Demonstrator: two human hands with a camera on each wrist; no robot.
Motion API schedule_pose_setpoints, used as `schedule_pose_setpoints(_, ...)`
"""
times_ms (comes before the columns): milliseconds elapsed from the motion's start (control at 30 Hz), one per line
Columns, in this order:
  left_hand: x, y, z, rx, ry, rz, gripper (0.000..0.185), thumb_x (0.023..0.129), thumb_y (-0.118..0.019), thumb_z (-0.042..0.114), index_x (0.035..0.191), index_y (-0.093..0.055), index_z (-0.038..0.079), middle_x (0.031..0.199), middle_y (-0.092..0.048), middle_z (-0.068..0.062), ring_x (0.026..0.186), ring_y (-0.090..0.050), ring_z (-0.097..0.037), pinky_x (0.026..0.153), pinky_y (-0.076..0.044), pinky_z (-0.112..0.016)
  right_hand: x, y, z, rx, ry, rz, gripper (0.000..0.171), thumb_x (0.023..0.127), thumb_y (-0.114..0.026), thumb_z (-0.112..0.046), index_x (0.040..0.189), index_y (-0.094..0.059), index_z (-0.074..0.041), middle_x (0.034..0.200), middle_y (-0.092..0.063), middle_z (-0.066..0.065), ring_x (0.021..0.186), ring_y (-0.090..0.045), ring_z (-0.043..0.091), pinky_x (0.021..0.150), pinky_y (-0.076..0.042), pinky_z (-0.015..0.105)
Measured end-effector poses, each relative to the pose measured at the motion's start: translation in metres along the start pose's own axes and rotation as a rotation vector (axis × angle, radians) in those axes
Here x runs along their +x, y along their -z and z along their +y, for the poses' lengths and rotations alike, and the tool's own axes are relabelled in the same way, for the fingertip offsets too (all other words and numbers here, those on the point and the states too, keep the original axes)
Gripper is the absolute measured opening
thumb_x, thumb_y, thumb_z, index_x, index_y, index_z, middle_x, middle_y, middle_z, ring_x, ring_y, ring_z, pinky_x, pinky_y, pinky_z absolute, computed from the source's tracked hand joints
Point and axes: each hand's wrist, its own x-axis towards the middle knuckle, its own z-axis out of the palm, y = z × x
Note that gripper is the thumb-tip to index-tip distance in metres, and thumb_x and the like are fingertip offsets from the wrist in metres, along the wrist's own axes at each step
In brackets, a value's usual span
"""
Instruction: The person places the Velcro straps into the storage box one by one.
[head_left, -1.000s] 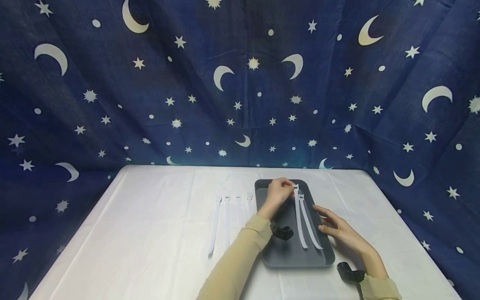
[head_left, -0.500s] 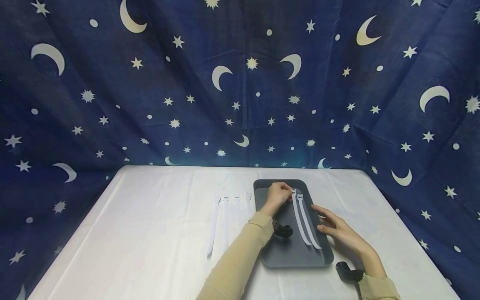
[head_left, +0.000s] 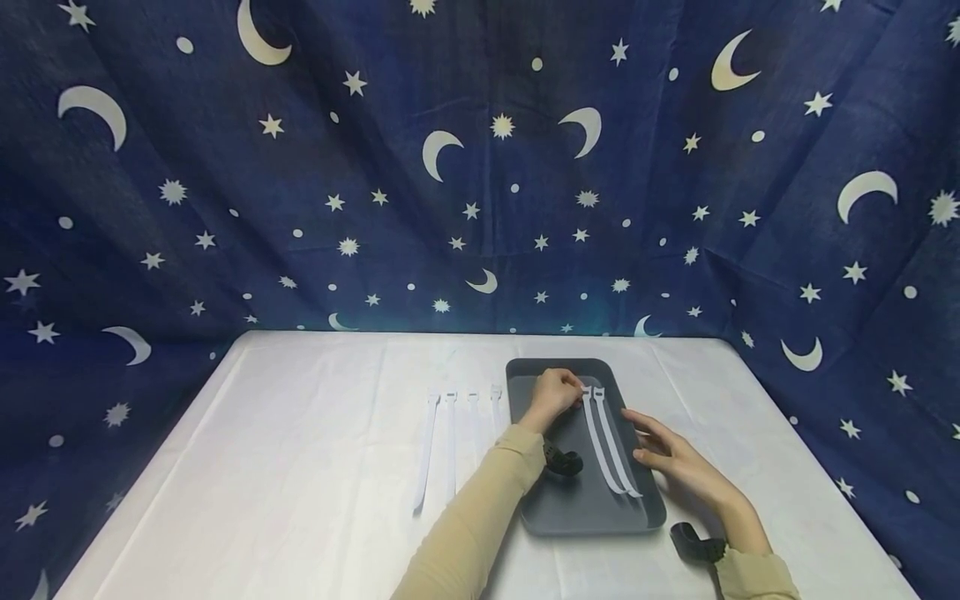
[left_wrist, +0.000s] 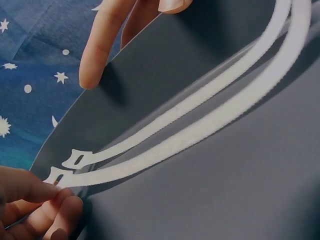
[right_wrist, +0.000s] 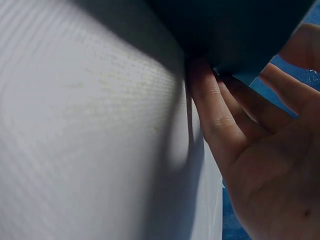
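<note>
Right hand (right_wrist: 270, 160) at right, palm partly toward camera, fingers extended up and left to dark tray (right_wrist: 230, 30) at top. Lowest finger reaches tray's edge close beside white desk (right_wrist: 75, 125); fingertip lost in shadow. Another digit at upper right, by tray's slanting edge. Dark shadows across desk. Blue cloth (right_wrist: 231, 225) behind hand.

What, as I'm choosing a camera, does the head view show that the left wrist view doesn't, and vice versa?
Only the head view: the white table, four straps on it, tan sleeves.

Only the left wrist view: the left hand clearly pinching one tray strap by its end.

Both: gray tray, its two straps, left hand, right hand, starry backdrop.
</note>
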Motion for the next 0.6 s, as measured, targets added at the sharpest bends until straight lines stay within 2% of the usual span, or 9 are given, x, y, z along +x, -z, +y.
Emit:
schedule_pose_setpoints(267, -0.0016, 0.0014, -0.0003, 0.048, -0.027, 0.018, 0.009, 0.084, -0.063, 0.003, 0.082, -0.072, 0.004, 0.071, -0.072, -0.009, 0.055, -0.059, -0.009, 0.052, -0.041, -0.016, -0.0007, -0.0002, 0.0005, -0.001, 0.005, 0.007, 0.062, 0.095, -0.057, -0.024, 0.15, -0.031, -0.01, 0.153, -0.033, 0.022, 0.133, -0.04, 0.049, 0.102, -0.04, 0.036)
schedule_pose_setpoints(367, -0.0014, 0.002, 0.0004, 0.055, -0.027, 0.022, 0.008, 0.084, -0.064, 0.004, 0.082, -0.072, 0.004, 0.072, -0.072, -0.008, 0.056, -0.061, -0.009, 0.052, -0.04, -0.016, -0.0013, 0.0002, -0.0001, -0.005, 0.023, 0.0, 0.062, 0.096, -0.056, -0.023, 0.15, -0.03, -0.009, 0.154, -0.031, 0.024, 0.133, -0.039, 0.051, 0.102, -0.041, 0.036)
schedule_pose_setpoints(600, -0.0011, 0.0037, 0.0012, -0.003, 0.003, 0.0, 0.008, 0.086, -0.063, 0.004, 0.086, -0.071, 0.002, 0.083, -0.072, -0.01, 0.065, -0.07, -0.016, 0.056, -0.047, -0.017, -0.0023, 0.0009, -0.0002, 0.025, 0.048, 0.001, 0.061, 0.095, -0.057, -0.02, 0.149, -0.03, -0.008, 0.154, -0.029, 0.025, 0.133, -0.037, 0.053, 0.096, -0.039, 0.015)
